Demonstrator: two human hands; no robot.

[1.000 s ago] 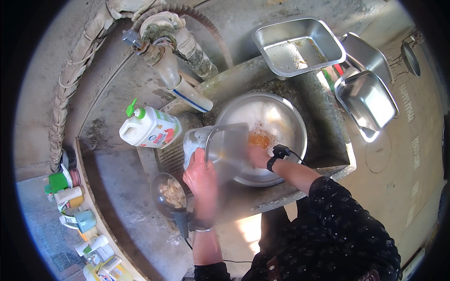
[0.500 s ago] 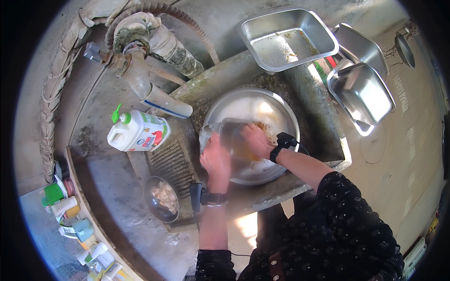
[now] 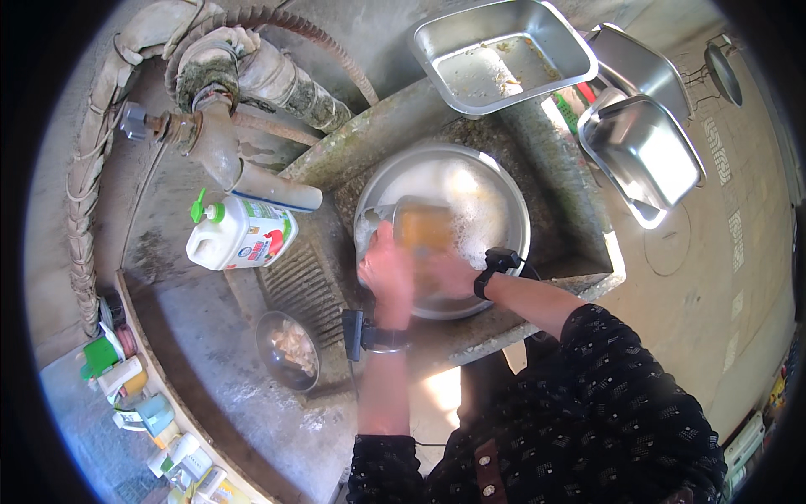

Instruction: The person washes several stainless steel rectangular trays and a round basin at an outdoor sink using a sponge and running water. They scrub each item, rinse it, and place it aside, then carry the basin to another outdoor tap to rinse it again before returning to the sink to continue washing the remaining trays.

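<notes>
In the foamy basin (image 3: 521, 223), the left hand (image 3: 388, 270) at eight o'clock clamps the metal pan (image 3: 424, 225), toward nine, and should brace it while the right hand (image 3: 451, 274) at six, grip too blurred to tell, strokes evenly.

Blur smears the left hand (image 3: 388, 270) and right hand (image 3: 447, 274) mid-frame; glare blazes off a steel tray (image 3: 641, 153), upper right; sunlight hits the floor (image 3: 443, 391), lower centre; edges bend into blackness!
</notes>
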